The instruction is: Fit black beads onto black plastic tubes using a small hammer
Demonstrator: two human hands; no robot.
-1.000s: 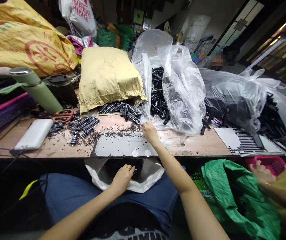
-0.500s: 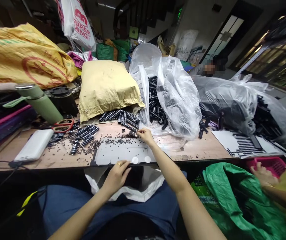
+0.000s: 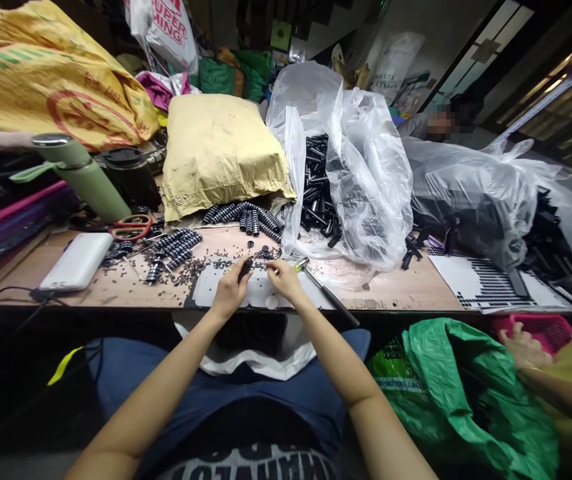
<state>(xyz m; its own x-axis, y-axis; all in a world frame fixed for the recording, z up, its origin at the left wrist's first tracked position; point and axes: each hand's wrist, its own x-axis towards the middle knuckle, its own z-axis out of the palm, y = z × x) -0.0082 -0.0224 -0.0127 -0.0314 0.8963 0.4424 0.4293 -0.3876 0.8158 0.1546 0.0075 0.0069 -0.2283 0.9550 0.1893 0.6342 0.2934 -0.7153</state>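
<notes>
My left hand (image 3: 232, 288) is closed around a small dark stack of black pieces (image 3: 245, 268), above the grey-white sheet (image 3: 216, 291) at the table's front edge. Just to its right, my right hand (image 3: 284, 280) has its fingers pinched together; whatever lies between them is too small to name. A dark rod with a green part (image 3: 333, 300) lies beside my right hand, slanting over the table edge. Small black bits are scattered round the sheet. Stacks of black rings (image 3: 179, 250) lie to the left, others by the yellow sack (image 3: 223, 157).
Scissors (image 3: 132, 228), a white box (image 3: 77, 261) and a green bottle (image 3: 89, 183) stand or lie left. A clear bag (image 3: 371, 180) of black parts is right of centre. Another person's hand (image 3: 526, 348) touches a pink basket (image 3: 559, 332) beyond the green sack (image 3: 431, 353).
My left hand has risen over the sheet and now holds a dark stack. My right hand has drawn back towards it from the ring stacks. The rod is now visible.
</notes>
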